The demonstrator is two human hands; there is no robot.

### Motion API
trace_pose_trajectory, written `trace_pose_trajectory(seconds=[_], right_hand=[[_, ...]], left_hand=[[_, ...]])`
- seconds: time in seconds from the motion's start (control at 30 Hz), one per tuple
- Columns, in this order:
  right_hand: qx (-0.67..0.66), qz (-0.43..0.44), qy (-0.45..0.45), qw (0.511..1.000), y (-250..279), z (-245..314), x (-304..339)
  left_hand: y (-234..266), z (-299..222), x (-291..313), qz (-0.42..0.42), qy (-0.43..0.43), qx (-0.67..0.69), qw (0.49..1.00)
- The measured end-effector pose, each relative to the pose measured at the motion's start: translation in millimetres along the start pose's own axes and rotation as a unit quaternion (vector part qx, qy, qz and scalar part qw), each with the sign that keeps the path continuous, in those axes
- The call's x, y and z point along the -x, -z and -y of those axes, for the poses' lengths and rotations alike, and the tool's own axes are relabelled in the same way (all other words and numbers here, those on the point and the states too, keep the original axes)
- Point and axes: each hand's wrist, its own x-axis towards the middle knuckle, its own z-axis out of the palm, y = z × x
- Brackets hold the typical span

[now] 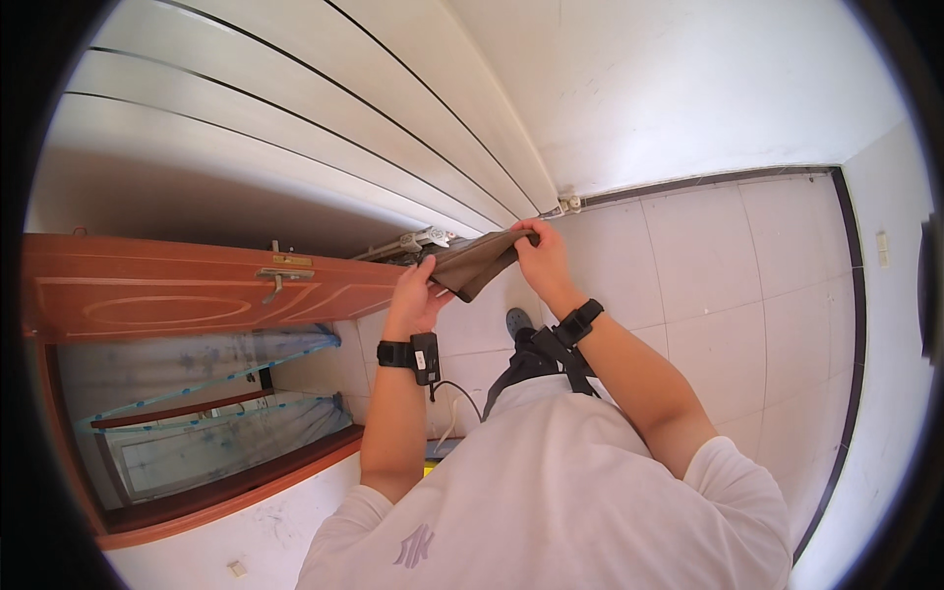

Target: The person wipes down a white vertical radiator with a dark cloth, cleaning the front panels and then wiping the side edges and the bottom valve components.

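While spread between the left hand (417,295) and the right hand (544,264), could most plausibly lose the brown cloth (479,261) at its left end, from too loose a hold there or too hard a pull toward the right. Could also snag, being so near the valve (426,239) at the foot of the radiator (295,93), if swept further forward or leftward. Less likely, could catch on the handle (280,286) of the red-brown door (147,287) if swung wide, or strain the cable (448,383) by the wrist box (425,359) with too sharp a lift of the left forearm. If dropped, would probably land on the tiles (698,270), near the shoe (517,319).

On the right, pinched firmly, by the look of it, between thumb and curled fingers at the upper right corner. On the left, grasped more openly, with thumb over the left edge and fingers partly hidden beneath; cannot tell how tightly. Between the two, sagging in a slack fold, with the lowest corner pointing back toward the body, just beside the left fingertips and well apart from the right ones. Held above the floor, ahead of the chest; cannot tell whether touching the valve behind.
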Motion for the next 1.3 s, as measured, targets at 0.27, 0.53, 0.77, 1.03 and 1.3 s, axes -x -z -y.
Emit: trace_pose_trajectory(seconds=[0.27, 0.53, 0.77, 1.03, 1.3], right_hand=[[0.093, -0.101, 0.294, 0.946, 21.4, 74.4, -7.5], [-0.029, 0.186, 0.196, 0.962, 67.4, 156.1, 6.4], [-0.066, 0.245, 0.199, 0.947, 83.9, 190.6, 8.0], [-0.016, 0.238, 0.049, 0.97, 90.9, 172.7, -7.1], [-0.193, 0.356, -0.298, 0.864, 53.5, 112.3, -8.8]], left_hand=[[-65.4, 80.8, 26.6, 0.055, 0.016, 0.145, 0.988], [-95.1, 78.2, 27.8, 0.104, -0.076, 0.136, 0.982], [-107.8, -16.7, 34.0, 0.161, -0.318, -0.092, 0.93], [-69.6, -30.7, 32.6, 0.166, -0.275, -0.026, 0.947], [-38.7, -13.0, 15.5, 0.105, -0.107, 0.098, 0.984]])
